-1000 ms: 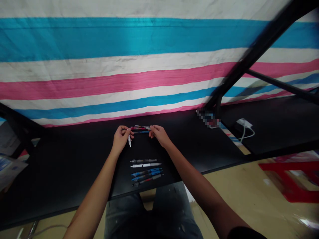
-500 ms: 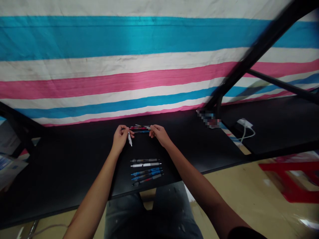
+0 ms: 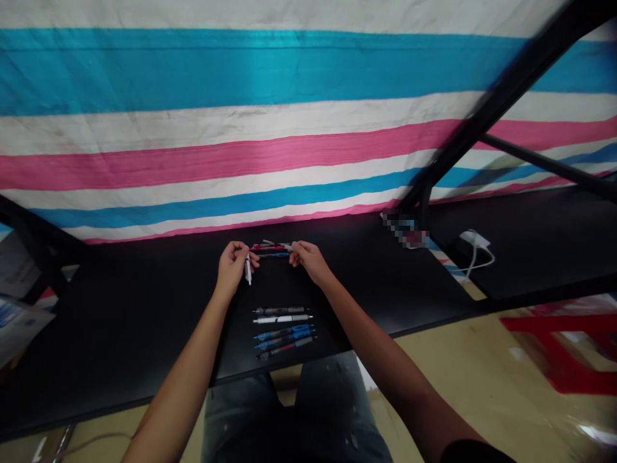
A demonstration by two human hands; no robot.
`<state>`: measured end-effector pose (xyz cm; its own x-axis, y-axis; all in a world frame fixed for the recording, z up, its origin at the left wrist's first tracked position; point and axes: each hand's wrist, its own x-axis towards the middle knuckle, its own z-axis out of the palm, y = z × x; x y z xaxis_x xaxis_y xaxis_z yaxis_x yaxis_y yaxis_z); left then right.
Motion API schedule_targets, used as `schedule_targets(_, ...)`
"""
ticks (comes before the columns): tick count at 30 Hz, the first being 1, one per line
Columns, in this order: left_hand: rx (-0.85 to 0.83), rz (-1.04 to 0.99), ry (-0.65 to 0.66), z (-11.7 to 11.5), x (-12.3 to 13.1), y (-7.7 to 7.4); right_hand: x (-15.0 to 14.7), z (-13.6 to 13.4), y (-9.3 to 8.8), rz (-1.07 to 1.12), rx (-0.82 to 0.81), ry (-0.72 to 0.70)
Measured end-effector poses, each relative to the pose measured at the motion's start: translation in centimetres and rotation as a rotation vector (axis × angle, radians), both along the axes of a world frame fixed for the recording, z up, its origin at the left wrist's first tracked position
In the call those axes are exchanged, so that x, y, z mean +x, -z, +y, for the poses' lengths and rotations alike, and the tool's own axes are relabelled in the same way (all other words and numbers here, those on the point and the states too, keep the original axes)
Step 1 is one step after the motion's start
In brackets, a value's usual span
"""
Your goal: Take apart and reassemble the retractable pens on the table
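Observation:
My left hand (image 3: 234,265) is closed on a white pen (image 3: 249,270), which points down toward me from between thumb and fingers. My right hand (image 3: 306,258) pinches a slim pale pen piece (image 3: 286,246) whose end points left; the fingers cover the rest of it. On the table between and just behind both hands lie red pens (image 3: 263,247) and a blue pen (image 3: 274,255), partly hidden by the fingers. Nearer to me is a row of pens: a grey one (image 3: 281,310), a white one (image 3: 283,319), blue ones (image 3: 283,333) and a dark one with red (image 3: 285,348).
The black table (image 3: 144,308) ends at my lap. A striped sheet (image 3: 289,161) hangs behind it. Black frame bars (image 3: 463,141) slant at the right, near a white charger with cable (image 3: 475,241). A red plastic stool (image 3: 554,360) is on the floor.
The white pen in my left hand has tilted slightly, its lower end now a little further left and more upright. My right hand has hardly moved.

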<state>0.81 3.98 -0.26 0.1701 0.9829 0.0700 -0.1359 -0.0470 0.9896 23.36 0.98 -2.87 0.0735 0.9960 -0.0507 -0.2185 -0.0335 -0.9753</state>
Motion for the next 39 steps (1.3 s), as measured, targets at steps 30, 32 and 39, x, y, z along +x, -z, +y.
schedule_targets(30, 0.006, 0.031, -0.103, -0.19, -0.13, -0.06, -0.03, -0.06, 0.01, 0.018, 0.004, 0.014)
schedule_targets(32, -0.001, 0.034, -0.113, -0.15, -0.14, 0.02, -0.02, -0.08, 0.02, 0.014, 0.004, 0.012)
schedule_targets(39, -0.002, -0.006, -0.145, -0.05, -0.04, -0.09, -0.02, -0.13, 0.00, 0.006, 0.008, 0.013)
